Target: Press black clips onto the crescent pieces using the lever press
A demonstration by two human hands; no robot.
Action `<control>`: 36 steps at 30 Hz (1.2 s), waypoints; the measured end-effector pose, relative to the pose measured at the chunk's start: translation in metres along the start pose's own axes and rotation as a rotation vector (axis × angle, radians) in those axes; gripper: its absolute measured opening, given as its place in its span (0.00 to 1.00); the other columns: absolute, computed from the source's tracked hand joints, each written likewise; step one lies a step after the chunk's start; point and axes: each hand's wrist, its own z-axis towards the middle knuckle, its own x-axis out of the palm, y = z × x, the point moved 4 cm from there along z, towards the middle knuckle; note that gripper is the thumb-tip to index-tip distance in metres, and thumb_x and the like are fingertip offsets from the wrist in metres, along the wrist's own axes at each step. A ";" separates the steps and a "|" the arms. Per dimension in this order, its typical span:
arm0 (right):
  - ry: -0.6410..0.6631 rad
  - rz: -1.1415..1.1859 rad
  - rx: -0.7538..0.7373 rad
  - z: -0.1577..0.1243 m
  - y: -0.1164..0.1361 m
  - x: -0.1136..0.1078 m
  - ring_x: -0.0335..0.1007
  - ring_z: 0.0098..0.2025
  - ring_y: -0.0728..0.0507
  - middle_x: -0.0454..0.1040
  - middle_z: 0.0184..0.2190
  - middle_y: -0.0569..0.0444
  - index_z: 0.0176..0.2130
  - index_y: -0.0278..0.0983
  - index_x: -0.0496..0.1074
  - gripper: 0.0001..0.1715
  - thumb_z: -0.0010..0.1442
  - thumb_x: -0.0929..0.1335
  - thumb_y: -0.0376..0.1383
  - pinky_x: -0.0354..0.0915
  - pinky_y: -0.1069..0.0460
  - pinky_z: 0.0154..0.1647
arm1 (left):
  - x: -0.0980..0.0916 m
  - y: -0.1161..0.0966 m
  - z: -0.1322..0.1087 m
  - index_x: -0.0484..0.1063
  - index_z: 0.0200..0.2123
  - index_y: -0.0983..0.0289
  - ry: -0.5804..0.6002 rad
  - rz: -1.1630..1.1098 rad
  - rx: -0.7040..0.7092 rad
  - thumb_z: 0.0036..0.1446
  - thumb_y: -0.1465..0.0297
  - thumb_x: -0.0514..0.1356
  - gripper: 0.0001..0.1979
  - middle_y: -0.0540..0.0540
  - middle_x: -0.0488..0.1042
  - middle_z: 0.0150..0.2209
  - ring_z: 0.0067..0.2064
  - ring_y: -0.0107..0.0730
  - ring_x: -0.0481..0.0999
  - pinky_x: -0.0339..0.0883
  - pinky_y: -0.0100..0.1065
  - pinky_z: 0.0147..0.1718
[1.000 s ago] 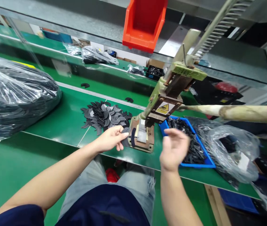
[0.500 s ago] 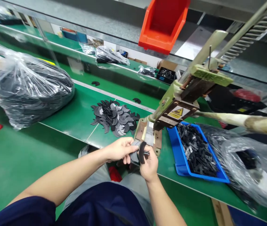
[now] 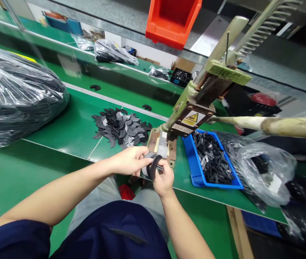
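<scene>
The right hand [image 3: 165, 180], held a second ago beside the blue plastic bin [image 3: 189, 151], has been brought across to the left hand [image 3: 131, 160]; both are now engaged on the same work, just in front of the lever press [image 3: 193, 97], and little has shifted in the last half second. Grey crescent pieces [image 3: 147, 155] are pinched in the left hand, while a curved black piece [image 3: 156, 166] standing against them is gripped by the right. Whether the pieces are joined cannot be told.

Flat, matte crescents are heaped in a loose pile [image 3: 123, 127] on the smooth green table [image 3: 61, 129], left of the worn metal base plate [image 3: 172, 153]. Narrow black parts [image 3: 212, 158] are jumbled in the bin at right. At far left, dark contents are wrapped in a glossy, wrinkled clear bag [image 3: 21, 93].
</scene>
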 end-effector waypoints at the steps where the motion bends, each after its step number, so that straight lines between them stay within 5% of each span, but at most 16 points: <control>1: -0.002 0.008 0.004 0.000 0.001 0.000 0.77 0.40 0.44 0.80 0.38 0.53 0.43 0.41 0.78 0.07 0.65 0.73 0.40 0.74 0.47 0.48 | 0.000 -0.001 -0.001 0.64 0.35 0.60 0.000 -0.008 0.001 0.63 0.45 0.64 0.24 0.46 0.72 0.17 0.18 0.32 0.76 0.62 0.25 0.15; 12: -0.054 0.106 0.039 0.007 0.022 0.004 0.70 0.27 0.49 0.76 0.30 0.56 0.38 0.40 0.73 0.20 0.64 0.73 0.53 0.67 0.54 0.28 | 0.010 0.001 -0.008 0.65 0.36 0.60 0.005 -0.162 0.012 0.66 0.46 0.63 0.23 0.46 0.72 0.17 0.17 0.29 0.74 0.62 0.24 0.15; 18: -0.036 0.084 0.021 0.004 0.025 0.002 0.72 0.31 0.48 0.76 0.31 0.56 0.36 0.40 0.73 0.17 0.65 0.73 0.50 0.69 0.53 0.33 | 0.009 -0.004 -0.012 0.65 0.35 0.60 -0.039 -0.092 0.006 0.65 0.48 0.64 0.22 0.45 0.70 0.17 0.17 0.31 0.75 0.60 0.24 0.15; 25: -0.040 0.033 -0.001 -0.004 0.018 0.002 0.73 0.34 0.46 0.76 0.33 0.53 0.38 0.41 0.73 0.10 0.67 0.71 0.44 0.72 0.50 0.36 | 0.005 -0.005 -0.003 0.66 0.35 0.60 0.093 -0.081 -0.037 0.64 0.46 0.64 0.23 0.46 0.70 0.16 0.15 0.29 0.71 0.55 0.24 0.13; 32: -0.065 0.033 0.007 -0.002 0.019 0.002 0.76 0.37 0.46 0.79 0.36 0.53 0.41 0.40 0.74 0.10 0.66 0.72 0.44 0.73 0.51 0.40 | 0.004 -0.009 -0.008 0.67 0.36 0.59 -0.020 -0.038 0.017 0.63 0.49 0.65 0.21 0.46 0.73 0.19 0.17 0.31 0.74 0.59 0.26 0.14; 36: -0.058 0.014 -0.017 -0.003 0.023 -0.001 0.74 0.35 0.47 0.77 0.34 0.54 0.39 0.40 0.73 0.10 0.68 0.71 0.44 0.71 0.52 0.36 | 0.009 -0.011 -0.009 0.67 0.36 0.59 0.008 -0.063 -0.005 0.63 0.50 0.65 0.19 0.46 0.72 0.17 0.15 0.31 0.72 0.57 0.26 0.14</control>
